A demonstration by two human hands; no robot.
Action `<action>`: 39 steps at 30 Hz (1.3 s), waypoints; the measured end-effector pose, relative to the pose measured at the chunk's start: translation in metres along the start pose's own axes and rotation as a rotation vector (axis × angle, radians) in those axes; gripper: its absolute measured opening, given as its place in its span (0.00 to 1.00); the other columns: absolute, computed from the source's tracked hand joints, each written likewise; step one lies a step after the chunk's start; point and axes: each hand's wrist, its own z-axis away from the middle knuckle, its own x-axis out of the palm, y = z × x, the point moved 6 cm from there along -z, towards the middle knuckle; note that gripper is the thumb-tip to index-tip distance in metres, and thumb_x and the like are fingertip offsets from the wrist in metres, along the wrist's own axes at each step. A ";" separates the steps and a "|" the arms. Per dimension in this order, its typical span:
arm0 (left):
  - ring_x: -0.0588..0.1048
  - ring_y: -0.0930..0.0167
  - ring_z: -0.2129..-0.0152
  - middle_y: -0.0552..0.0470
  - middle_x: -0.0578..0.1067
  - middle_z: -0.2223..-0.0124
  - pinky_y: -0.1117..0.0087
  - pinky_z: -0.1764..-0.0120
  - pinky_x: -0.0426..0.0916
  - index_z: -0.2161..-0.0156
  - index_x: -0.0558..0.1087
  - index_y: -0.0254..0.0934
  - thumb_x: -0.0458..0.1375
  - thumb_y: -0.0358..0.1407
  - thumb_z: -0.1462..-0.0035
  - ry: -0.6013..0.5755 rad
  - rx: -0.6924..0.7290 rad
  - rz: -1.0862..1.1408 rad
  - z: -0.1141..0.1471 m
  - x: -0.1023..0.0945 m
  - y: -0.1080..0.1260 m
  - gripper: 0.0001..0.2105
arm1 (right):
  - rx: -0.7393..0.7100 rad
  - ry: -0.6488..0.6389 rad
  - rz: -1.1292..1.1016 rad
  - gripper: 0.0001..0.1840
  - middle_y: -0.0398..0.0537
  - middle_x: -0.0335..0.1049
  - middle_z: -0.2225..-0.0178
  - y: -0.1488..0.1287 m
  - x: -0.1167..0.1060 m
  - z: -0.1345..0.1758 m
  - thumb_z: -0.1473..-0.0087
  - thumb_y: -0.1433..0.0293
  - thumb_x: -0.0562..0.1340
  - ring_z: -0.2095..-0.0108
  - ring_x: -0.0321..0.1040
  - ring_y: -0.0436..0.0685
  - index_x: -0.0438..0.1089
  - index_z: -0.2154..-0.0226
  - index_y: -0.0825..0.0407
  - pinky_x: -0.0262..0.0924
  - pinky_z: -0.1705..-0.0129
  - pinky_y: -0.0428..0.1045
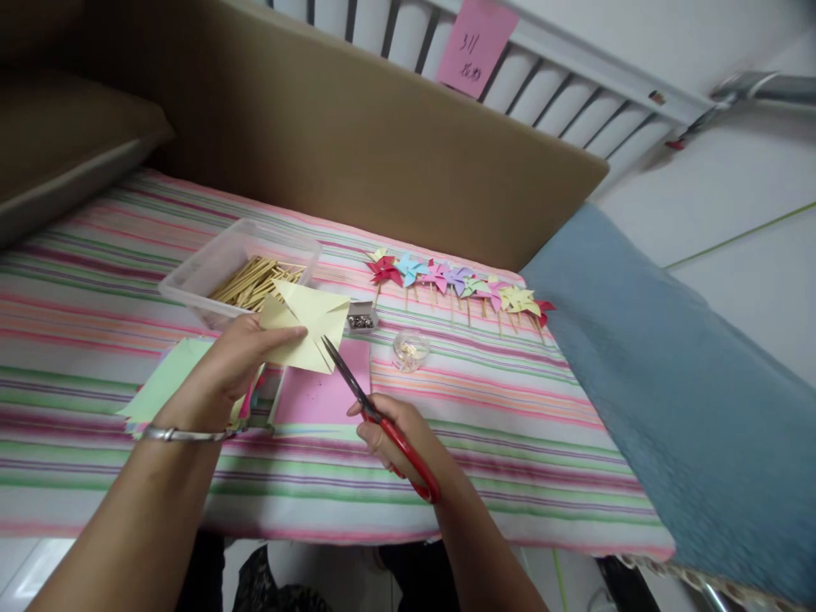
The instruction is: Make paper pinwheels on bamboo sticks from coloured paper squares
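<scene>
Pinched between thumb and fingers of my left hand (246, 353) is a pale yellow paper square (315, 319), slit inward from its corners. My right hand (399, 438) grips red-handled scissors (408, 455). Their dark blades (348, 370) point up and left, with the tips at the lower right part of the yellow paper. Under the paper lies a pink sheet (325, 398) with small dark marks. Partly hidden beneath my left wrist is a stack of coloured paper (166, 382), light green on top.
Behind my left hand stands a clear plastic box (191, 280) of wooden sticks (255, 285). A small box of metal pins (361, 321) and a round clear dish (410, 350) sit mid-table. Several paper pinwheels (456, 279) line the back, below a brown board (382, 144).
</scene>
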 end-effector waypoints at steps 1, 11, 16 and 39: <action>0.77 0.65 0.75 0.45 0.80 0.68 0.71 0.74 0.71 0.66 0.79 0.33 0.69 0.33 0.67 -0.007 0.002 -0.004 0.000 -0.001 0.000 0.17 | 0.007 -0.009 -0.005 0.13 0.36 0.58 0.82 0.000 0.001 0.000 0.49 0.63 0.62 0.83 0.52 0.44 0.71 0.62 0.51 0.49 0.81 0.42; 0.77 0.66 0.73 0.45 0.80 0.66 0.71 0.71 0.71 0.64 0.79 0.32 0.69 0.33 0.63 -0.068 -0.016 0.005 0.005 0.001 0.004 0.16 | 0.048 -0.075 -0.007 0.12 0.35 0.58 0.81 0.000 0.006 0.001 0.49 0.64 0.63 0.83 0.53 0.44 0.70 0.63 0.52 0.50 0.80 0.42; 0.77 0.65 0.71 0.43 0.80 0.63 0.69 0.70 0.71 0.62 0.78 0.32 0.69 0.33 0.63 -0.088 0.000 0.020 0.005 0.003 0.004 0.18 | 0.043 -0.067 -0.012 0.11 0.38 0.61 0.78 -0.003 0.006 0.000 0.50 0.64 0.63 0.81 0.54 0.44 0.70 0.64 0.52 0.51 0.78 0.41; 0.77 0.63 0.70 0.45 0.80 0.64 0.68 0.69 0.71 0.62 0.77 0.31 0.68 0.34 0.62 -0.094 -0.005 -0.018 0.004 0.003 0.003 0.18 | 0.118 -0.048 -0.063 0.09 0.37 0.59 0.80 -0.008 0.012 0.002 0.50 0.64 0.63 0.82 0.55 0.44 0.68 0.68 0.53 0.52 0.78 0.42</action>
